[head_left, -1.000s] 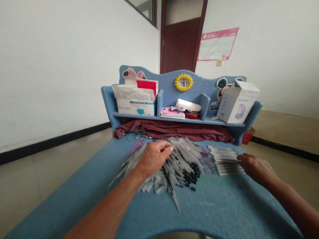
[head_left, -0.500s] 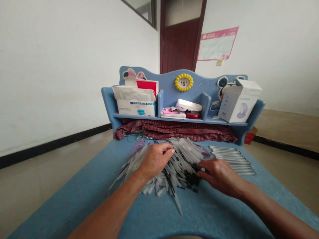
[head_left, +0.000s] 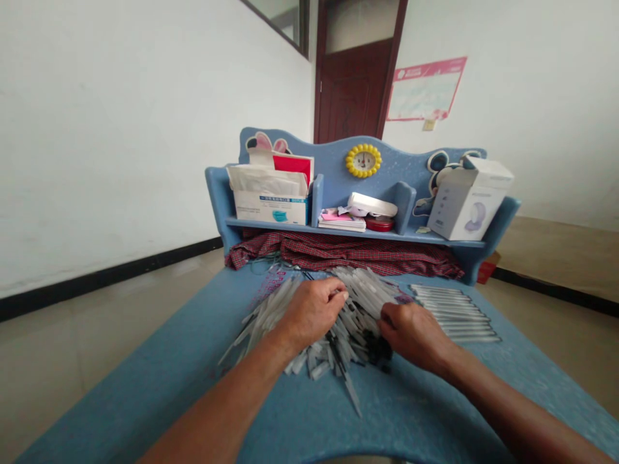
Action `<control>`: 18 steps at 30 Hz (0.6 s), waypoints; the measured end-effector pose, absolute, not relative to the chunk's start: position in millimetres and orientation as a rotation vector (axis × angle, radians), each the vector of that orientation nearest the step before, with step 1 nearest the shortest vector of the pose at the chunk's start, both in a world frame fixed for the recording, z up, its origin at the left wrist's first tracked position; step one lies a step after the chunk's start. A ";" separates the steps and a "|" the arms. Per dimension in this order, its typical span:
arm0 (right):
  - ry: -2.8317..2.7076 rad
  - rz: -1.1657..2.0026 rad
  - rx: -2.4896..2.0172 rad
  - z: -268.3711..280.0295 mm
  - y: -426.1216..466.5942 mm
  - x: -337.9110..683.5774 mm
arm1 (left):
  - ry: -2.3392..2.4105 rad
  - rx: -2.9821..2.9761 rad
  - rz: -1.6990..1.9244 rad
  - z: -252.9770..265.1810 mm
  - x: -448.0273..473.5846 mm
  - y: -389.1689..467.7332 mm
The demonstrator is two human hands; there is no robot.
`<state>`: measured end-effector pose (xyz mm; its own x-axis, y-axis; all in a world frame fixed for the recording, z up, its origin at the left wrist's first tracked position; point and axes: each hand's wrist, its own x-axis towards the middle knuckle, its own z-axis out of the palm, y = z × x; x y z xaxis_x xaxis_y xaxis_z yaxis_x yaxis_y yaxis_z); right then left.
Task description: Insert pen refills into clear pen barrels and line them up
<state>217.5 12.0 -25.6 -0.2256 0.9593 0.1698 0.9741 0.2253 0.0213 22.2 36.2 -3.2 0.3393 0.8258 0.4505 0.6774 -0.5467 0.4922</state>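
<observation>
A heap of translucent pen barrels and caps (head_left: 365,290) lies on the blue desk (head_left: 300,425), with thin dark pieces mixed in. My left hand (head_left: 314,310) is over the middle of the heap, thumb and fingers pinched; whatever they hold is hidden. At the heap's right edge, my right hand (head_left: 412,334) has its fingers curled closed beside a cluster of small black parts (head_left: 377,351). What is in that hand cannot be made out. Several pens (head_left: 457,314) lie side by side in a row to its right.
A crumpled red checked cloth (head_left: 338,252) lies along the back under the blue shelf (head_left: 409,209). On the shelf stand a mask box (head_left: 268,205), a white box (head_left: 469,201), papers (head_left: 341,223) and a red round tin (head_left: 380,223). A flower-shaped clock (head_left: 363,161) is above.
My right hand has moved slightly up from the black parts, and its fingers have drawn in. My left hand keeps its pinch over the heap. The view has shifted slightly.
</observation>
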 end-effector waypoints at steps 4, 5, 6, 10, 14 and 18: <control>-2.217 -0.184 -1.837 -16.1 10.0 221.4 | 1.280 2.606 1.134 -9.5 22.9 36.4; -2.201 -0.174 -1.804 -13.2 8.9 221.1 | 1.223 2.679 1.159 -10.5 23.3 35.7; -2.198 -0.159 -1.761 -10.2 7.5 220.4 | 1.158 2.751 1.169 -11.1 23.8 34.6; -2.249 -0.080 -1.562 1.6 2.6 214.4 | 1.015 2.967 1.076 -10.2 25.2 29.3; -2.234 0.122 -1.369 7.5 8.5 211.6 | 1.161 3.017 0.937 -7.1 22.0 28.9; -2.090 0.503 -1.269 1.9 30.5 216.1 | 1.378 2.976 0.915 -2.6 14.2 33.1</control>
